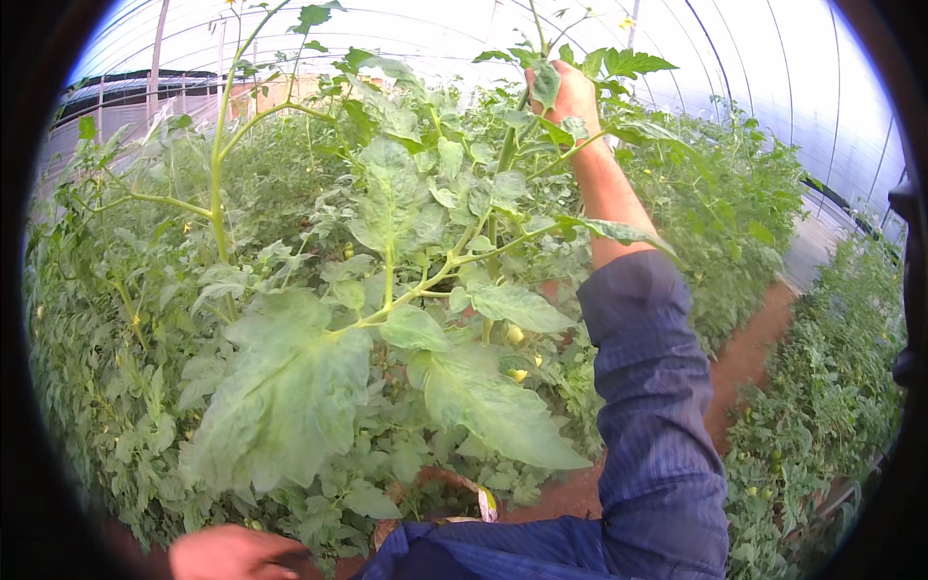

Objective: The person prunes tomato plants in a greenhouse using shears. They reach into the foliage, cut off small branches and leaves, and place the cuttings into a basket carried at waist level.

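My right hand (pixel 569 94) is raised at the top of the view, its fingers wrapped around the upper main stem of a tall tomato plant (pixel 505 156). A leaf covers part of those fingers. From that plant a side branch with large tomato leaves (pixel 290 384) spreads across the middle, close to the camera. Low at the left, my left hand (pixel 235 554) is blurred and cut off by the bottom edge, near the lower foliage. Something dark shows by its fingers; whether it holds anything cannot be made out. Pale unripe tomatoes (pixel 517 375) hang below the branch.
Another tall tomato stem (pixel 217 174) rises at the left. Dense tomato rows (pixel 819 362) stand on both sides of a reddish soil path (pixel 750 348). Arched greenhouse film (pixel 797 87) closes the space overhead. A white and yellow-green strip-like object (pixel 487 504) lies near my waist.
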A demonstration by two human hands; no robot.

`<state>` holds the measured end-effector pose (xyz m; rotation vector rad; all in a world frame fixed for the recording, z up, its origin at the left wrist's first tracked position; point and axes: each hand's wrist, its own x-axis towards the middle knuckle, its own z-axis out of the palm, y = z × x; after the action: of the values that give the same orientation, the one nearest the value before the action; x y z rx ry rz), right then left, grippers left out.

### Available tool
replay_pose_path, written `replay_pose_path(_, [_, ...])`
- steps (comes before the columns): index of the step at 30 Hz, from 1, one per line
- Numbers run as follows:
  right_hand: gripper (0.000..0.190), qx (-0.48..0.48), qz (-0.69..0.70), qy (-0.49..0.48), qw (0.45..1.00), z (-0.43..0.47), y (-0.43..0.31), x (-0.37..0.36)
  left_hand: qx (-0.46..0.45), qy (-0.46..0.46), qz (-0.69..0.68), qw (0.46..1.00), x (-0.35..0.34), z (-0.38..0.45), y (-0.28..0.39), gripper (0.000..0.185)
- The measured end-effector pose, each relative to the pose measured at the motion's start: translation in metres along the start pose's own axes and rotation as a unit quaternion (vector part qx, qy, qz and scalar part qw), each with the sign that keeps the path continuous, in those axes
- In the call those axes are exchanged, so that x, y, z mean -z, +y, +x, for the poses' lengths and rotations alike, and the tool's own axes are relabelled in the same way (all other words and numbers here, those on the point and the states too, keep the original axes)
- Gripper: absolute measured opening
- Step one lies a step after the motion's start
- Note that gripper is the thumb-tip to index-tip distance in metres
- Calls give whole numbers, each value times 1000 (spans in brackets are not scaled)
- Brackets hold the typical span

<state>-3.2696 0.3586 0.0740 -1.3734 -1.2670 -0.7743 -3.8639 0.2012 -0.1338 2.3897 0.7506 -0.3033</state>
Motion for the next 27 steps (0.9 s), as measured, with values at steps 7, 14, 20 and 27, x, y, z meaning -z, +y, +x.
replay_pose_path(7, [34,22,-57,39,997,13,54,-14,-78,466,162,866,167,15,70,24])
replay_pose_path(14, [35,-94,37,20,995,41,51,-58,-197,523,85,825,310,178,115,37])
replay_pose_path(20, [32,-83,98,-48,991,13,2,-17,-278,422,-76,859,361,284,157,44])
replay_pose_path(27, [29,-4,109,-41,993,3,-11,5,-261,371,-116,883,331,354,197,54])
